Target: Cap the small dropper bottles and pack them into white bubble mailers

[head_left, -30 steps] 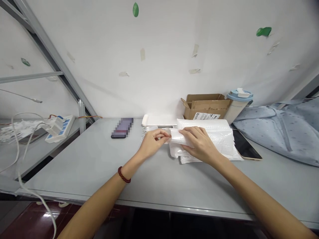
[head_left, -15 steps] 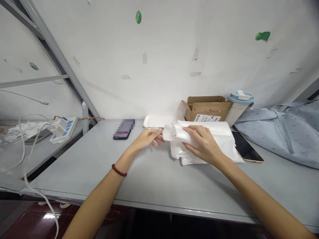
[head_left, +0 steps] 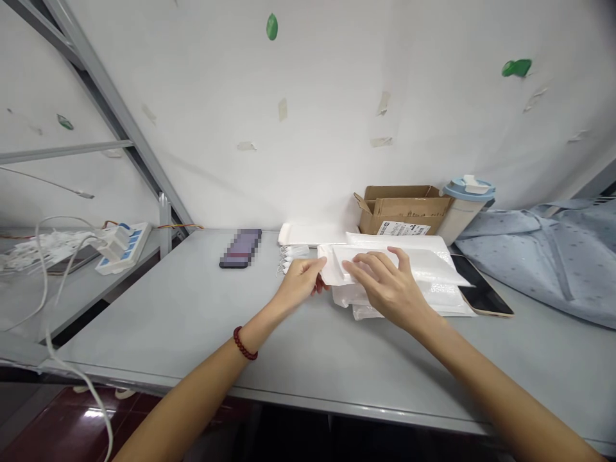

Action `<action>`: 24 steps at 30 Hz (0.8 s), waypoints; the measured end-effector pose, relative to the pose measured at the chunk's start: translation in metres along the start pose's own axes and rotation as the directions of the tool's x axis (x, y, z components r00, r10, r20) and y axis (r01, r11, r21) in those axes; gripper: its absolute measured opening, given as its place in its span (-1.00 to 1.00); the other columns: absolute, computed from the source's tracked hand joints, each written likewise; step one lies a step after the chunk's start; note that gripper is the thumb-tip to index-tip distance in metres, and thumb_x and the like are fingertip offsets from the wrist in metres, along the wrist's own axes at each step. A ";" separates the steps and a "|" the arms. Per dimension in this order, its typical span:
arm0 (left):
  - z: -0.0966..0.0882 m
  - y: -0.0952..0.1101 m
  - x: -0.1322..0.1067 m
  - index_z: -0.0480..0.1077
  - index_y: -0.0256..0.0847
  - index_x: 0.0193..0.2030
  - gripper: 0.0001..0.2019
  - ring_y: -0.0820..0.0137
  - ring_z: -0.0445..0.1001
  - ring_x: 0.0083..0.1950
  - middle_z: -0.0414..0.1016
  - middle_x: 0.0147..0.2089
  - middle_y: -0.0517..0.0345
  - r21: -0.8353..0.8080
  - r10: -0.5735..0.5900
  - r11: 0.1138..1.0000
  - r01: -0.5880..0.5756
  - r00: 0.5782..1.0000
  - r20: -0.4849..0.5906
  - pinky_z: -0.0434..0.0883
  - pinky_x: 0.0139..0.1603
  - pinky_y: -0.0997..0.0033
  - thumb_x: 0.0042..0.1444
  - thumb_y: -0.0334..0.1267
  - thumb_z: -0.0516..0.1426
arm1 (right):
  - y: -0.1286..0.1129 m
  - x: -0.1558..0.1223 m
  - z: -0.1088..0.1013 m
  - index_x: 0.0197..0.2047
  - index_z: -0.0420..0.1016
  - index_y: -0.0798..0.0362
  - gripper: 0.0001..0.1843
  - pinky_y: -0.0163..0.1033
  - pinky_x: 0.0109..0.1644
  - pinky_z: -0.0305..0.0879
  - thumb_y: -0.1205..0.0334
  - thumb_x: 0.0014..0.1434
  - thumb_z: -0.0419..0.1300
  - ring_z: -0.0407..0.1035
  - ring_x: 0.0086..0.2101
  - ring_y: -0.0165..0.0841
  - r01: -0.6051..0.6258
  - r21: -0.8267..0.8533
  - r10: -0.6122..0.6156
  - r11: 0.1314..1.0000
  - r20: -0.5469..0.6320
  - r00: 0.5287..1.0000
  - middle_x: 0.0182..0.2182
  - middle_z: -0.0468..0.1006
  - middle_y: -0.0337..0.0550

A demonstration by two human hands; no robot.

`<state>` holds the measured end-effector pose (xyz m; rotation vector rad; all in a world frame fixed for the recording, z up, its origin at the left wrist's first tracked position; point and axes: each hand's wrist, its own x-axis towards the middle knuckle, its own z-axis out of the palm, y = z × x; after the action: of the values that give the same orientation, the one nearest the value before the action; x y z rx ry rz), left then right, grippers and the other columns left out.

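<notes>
A white bubble mailer [head_left: 436,263] lies across other white mailers [head_left: 347,296] on the table, its flap end pointing left. My left hand [head_left: 302,280] pinches the left edge of that flap between thumb and fingers; a dark red bead bracelet circles the wrist. From the right, my right hand [head_left: 392,285] reaches over the mailer, its index fingertip and thumb closed at the fold of the flap and the other fingers bent above. Just behind my left hand sit several small white looped items [head_left: 285,260], partly covered by it.
A phone [head_left: 240,248] lies at the left. Behind are a flat white mailer [head_left: 315,235], an open cardboard box [head_left: 409,208] and a blue-lidded cup [head_left: 464,205]. A tablet [head_left: 486,292] and blue patterned cloth [head_left: 529,256] occupy the right; a power strip [head_left: 128,247] stands far left.
My left hand has moved right and taken hold of the mailer's flap. The flap is flatter now, and my right fingers have shifted to its fold. The small looped items have come into view.
</notes>
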<state>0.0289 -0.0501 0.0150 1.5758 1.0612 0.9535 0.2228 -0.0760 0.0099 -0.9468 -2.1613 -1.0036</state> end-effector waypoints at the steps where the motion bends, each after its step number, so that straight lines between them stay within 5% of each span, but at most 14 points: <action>1: 0.000 0.000 -0.001 0.30 -0.26 -0.59 -0.56 0.50 0.28 -0.59 0.36 -0.61 0.17 0.083 0.081 0.994 -0.077 0.995 -0.050 0.22 -0.52 0.49 0.23 -0.07 -0.05 | 0.001 0.000 0.001 -0.07 0.35 0.04 -0.59 -0.02 0.08 0.04 0.63 0.11 -0.05 0.37 -0.24 -0.37 0.007 0.006 -0.007 1.000 -0.004 1.000 -0.26 0.54 -0.13; 4: 0.001 -0.003 -0.004 0.41 -0.27 -0.40 -0.62 0.47 0.38 -0.46 0.45 -0.47 0.14 0.327 0.366 0.893 -0.308 0.922 -0.130 0.30 -0.37 0.46 0.28 -0.15 -0.10 | 0.004 -0.001 0.003 -0.11 0.36 0.05 -0.60 -0.02 0.08 0.03 0.64 0.12 -0.07 0.39 -0.23 -0.38 0.010 0.026 -0.010 1.000 -0.020 1.000 -0.26 0.56 -0.16; 7: 0.004 -0.008 -0.007 0.42 -0.25 -0.13 -0.74 0.41 0.45 -0.27 0.50 -0.23 0.06 0.428 0.571 0.756 -0.495 0.819 -0.061 0.36 -0.29 0.44 0.25 -0.28 -0.07 | 0.004 0.000 0.002 -0.18 0.36 0.06 -0.70 -0.02 0.09 0.03 0.60 0.15 -0.03 0.41 -0.23 -0.39 0.010 0.056 -0.008 0.998 -0.039 0.999 -0.28 0.58 -0.20; 11: 0.008 -0.017 -0.006 0.37 -0.21 0.01 -0.69 0.31 0.41 -0.06 0.42 -0.06 -0.04 0.517 0.683 0.610 -0.601 0.729 0.041 0.43 -0.22 0.36 0.12 -0.43 0.01 | 0.002 0.002 -0.002 -0.33 0.34 0.07 -0.80 -0.03 0.09 0.05 0.56 0.16 0.03 0.42 -0.25 -0.40 0.017 0.058 -0.011 0.998 -0.100 0.995 -0.31 0.58 -0.20; 15: 0.014 -0.019 -0.002 0.36 -0.20 0.02 -0.71 0.27 0.37 0.01 0.40 0.00 -0.06 0.517 0.715 0.579 -0.630 0.697 0.048 0.42 -0.11 0.27 0.17 -0.42 0.03 | 0.001 0.004 -0.008 -0.39 0.33 0.07 -0.82 -0.04 0.07 0.08 0.53 0.14 0.06 0.40 -0.28 -0.41 0.026 0.048 -0.019 0.999 -0.139 0.990 -0.37 0.57 -0.22; 18: 0.019 -0.014 -0.004 0.41 -0.21 -0.10 -0.81 0.32 0.40 -0.11 0.49 -0.14 0.02 0.437 0.686 0.650 -0.622 0.727 0.015 0.39 -0.15 0.31 0.21 -0.40 0.02 | 0.000 0.005 -0.011 -0.31 0.37 0.04 -0.78 -0.08 0.06 0.09 0.56 0.11 0.05 0.37 -0.28 -0.41 0.010 0.031 -0.003 0.999 -0.218 0.976 -0.39 0.54 -0.23; 22: 0.027 -0.006 -0.008 0.41 -0.24 -0.36 -0.82 0.46 0.35 -0.44 0.39 -0.47 0.20 0.185 0.405 0.901 -0.392 0.914 -0.037 0.34 -0.41 0.47 0.20 -0.25 0.06 | 0.004 0.006 -0.011 -0.12 0.38 0.03 -0.69 -0.07 0.06 0.10 0.52 0.08 0.11 0.36 -0.19 -0.34 -0.088 -0.020 0.076 0.996 -0.347 0.935 -0.29 0.55 -0.14; 24: 0.029 -0.006 -0.007 0.39 -0.26 -0.40 -0.78 0.51 0.31 -0.54 0.32 -0.55 0.26 0.014 0.237 0.971 -0.237 0.971 -0.037 0.31 -0.49 0.50 0.17 -0.17 0.09 | 0.008 0.006 -0.009 -0.13 0.38 0.01 -0.69 -0.08 0.03 0.11 0.51 0.07 0.12 0.35 -0.16 -0.32 -0.125 -0.025 0.108 0.992 -0.365 0.925 -0.23 0.54 -0.12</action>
<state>0.0530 -0.0645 0.0023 1.7252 0.9178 1.1443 0.2268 -0.0771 0.0226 -0.8255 -1.7616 -1.0809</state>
